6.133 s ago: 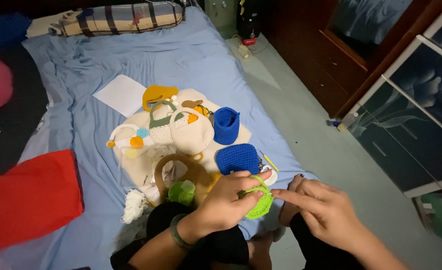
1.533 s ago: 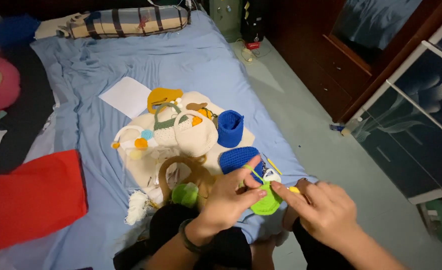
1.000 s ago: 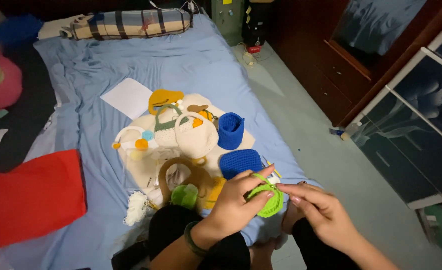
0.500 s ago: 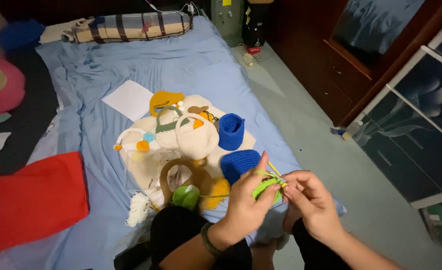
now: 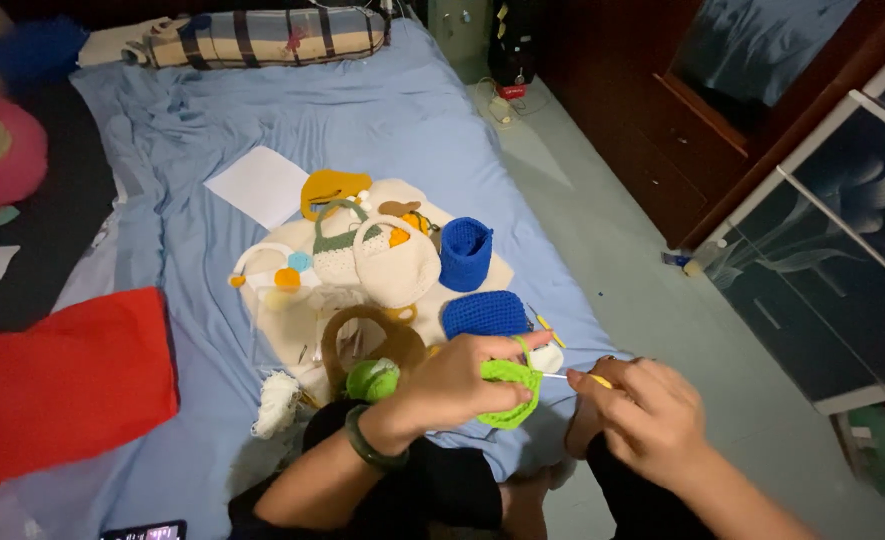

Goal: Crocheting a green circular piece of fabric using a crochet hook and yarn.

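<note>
Green crochet piece (image 5: 510, 388) | left hand (image 5: 457, 380) fingers pinching it | right hand (image 5: 647, 415) fingers pinching crochet hook (image 5: 584, 378)

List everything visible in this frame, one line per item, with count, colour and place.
Crochet piece: one, bright green, in the left hand.
Crochet hook: one, yellow grip, in the right hand.
Yarn ball: one, green, by the left wrist.
Knitted baskets: two, blue, mid-bed.
Knitted bag: one, cream, beside the baskets.
Paper sheet: one, white, further up the bed.
Bedsheet: one, light blue.
Pillow: one, striped, at the bed's head.
Cloth: one, red, left edge.
Left hand: one.
Right hand: one.
</note>
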